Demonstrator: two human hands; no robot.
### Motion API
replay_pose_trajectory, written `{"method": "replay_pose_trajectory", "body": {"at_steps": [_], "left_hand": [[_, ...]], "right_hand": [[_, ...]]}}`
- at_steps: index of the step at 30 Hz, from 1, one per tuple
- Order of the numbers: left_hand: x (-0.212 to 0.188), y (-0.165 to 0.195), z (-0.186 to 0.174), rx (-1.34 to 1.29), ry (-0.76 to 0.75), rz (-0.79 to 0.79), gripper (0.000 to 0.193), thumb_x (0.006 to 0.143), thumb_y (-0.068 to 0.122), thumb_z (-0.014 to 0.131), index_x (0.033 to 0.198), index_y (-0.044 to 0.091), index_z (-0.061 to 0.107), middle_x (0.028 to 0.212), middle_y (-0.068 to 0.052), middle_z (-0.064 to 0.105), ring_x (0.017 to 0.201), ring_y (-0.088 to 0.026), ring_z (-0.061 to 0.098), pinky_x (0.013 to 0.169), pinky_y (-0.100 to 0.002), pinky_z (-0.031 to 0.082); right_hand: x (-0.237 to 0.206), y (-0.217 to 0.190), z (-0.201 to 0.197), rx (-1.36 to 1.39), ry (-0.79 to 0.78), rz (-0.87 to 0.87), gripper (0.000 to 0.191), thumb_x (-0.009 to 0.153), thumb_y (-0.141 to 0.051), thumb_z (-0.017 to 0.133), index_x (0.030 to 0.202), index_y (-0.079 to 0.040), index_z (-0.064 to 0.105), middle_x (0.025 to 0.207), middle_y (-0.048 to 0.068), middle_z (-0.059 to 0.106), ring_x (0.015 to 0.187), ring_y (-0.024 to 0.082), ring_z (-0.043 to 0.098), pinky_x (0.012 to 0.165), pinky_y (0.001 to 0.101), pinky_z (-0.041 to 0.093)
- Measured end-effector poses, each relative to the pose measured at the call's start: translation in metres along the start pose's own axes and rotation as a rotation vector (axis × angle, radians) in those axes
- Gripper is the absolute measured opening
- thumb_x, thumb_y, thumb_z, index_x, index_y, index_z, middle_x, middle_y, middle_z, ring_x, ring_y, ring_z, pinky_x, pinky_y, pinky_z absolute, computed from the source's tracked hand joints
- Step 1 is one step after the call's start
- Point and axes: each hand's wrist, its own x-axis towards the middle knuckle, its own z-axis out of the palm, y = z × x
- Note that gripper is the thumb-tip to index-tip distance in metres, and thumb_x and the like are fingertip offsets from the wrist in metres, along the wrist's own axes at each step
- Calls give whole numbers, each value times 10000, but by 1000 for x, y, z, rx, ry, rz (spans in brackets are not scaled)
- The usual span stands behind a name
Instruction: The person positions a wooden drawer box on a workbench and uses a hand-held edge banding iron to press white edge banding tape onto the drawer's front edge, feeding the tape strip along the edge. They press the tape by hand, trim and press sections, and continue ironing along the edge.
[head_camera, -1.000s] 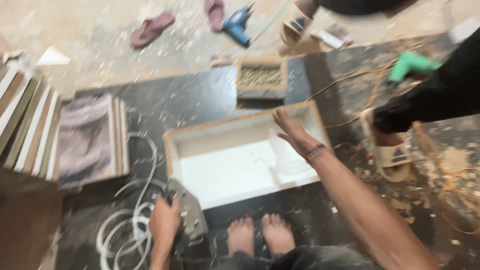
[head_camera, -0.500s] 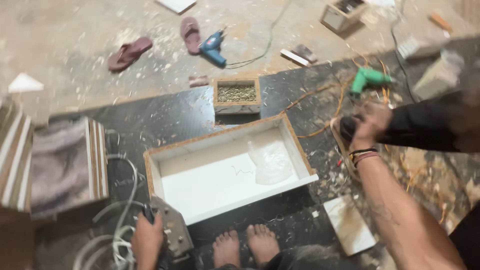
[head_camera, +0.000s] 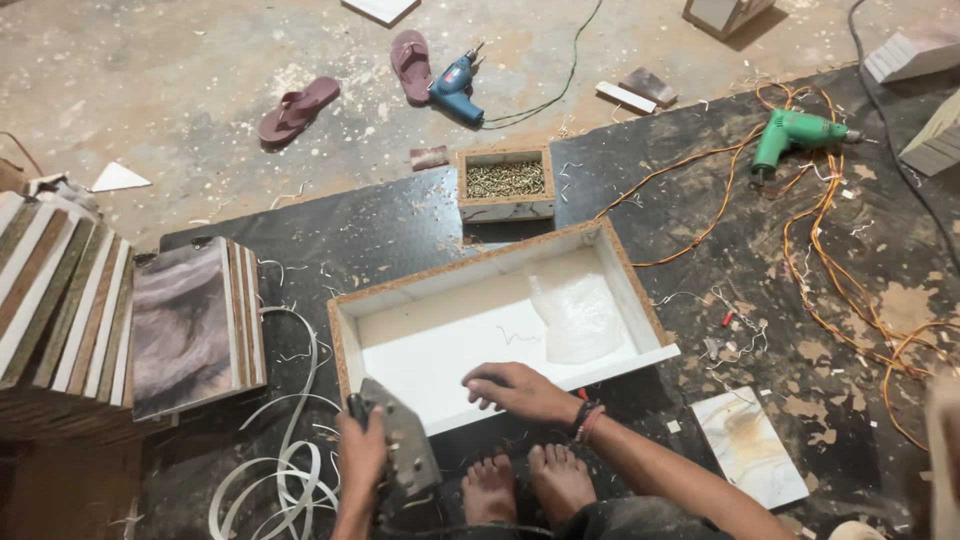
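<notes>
drawer box: shallow open box, white inside, raw particle-board edges, flat on the dark floor mat, straight ahead of the person's bare feet
right hand: right hand rests palm down on the box's near wall, fingers curled loosely over the edge, gripping nothing; red and dark bands at the wrist
left hand: left hand closed around the handle of a grey power tool, just off the box's near-left corner, tool base close to or touching the corner, cannot tell which
box vs hands: box lies just beyond both hands; right hand touches it mid-front, left hand sits beside its left end
inside box: clear plastic bag lying on the white bottom at the right end, well apart from the right hand
screw tray: small wooden tray of screws just past the box's far wall, on the mat edge
left of box: stack of laminate-faced panels leaning near the box's left side; bigger striped stack further left; white edge-banding strips curling on the mat by the left hand
right of box: marbled square tile piece on the mat near the right forearm; orange cable looping across the mat to a green drill
far floor: blue drill with green cord, two maroon sandals on dusty concrete with wood shavings
</notes>
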Motion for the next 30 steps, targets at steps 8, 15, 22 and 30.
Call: {"method": "replay_pose_trajectory", "body": {"at_steps": [8,15,22,30], "left_hand": [[-13,35,54,-534,-336,-61,559,1000,360,577,1404,26,383,1005,-133,584,752,-206,586,578,-378,536],[-23,50,116,-609,-618,-38,517,979,296,465,1450,86,437,1160,-165,664,952,-253,702,736,-395,608],[-6,34,100,-137,-589,504,353,973,183,638,1264,-15,656,1111,-190,747,996,-238,724,868,-361,565],[-14,-5,6,465,-36,837,264,846,137,743,1100,79,702,1009,-128,703,976,-332,666,850,-460,525]], "right_hand": [[36,2,25,-340,22,21,539,979,-500,524,1308,-90,644,1149,157,727,1049,296,697,926,412,530],[48,46,11,-357,115,214,540,956,-519,552,1225,-71,686,1134,186,725,1044,316,701,936,417,529],[49,56,2,-588,83,305,470,943,-473,567,1109,-57,710,995,205,742,923,367,718,852,464,548],[34,39,12,-44,70,350,390,1008,-345,533,1119,18,623,836,136,683,710,228,666,673,394,557]]}}
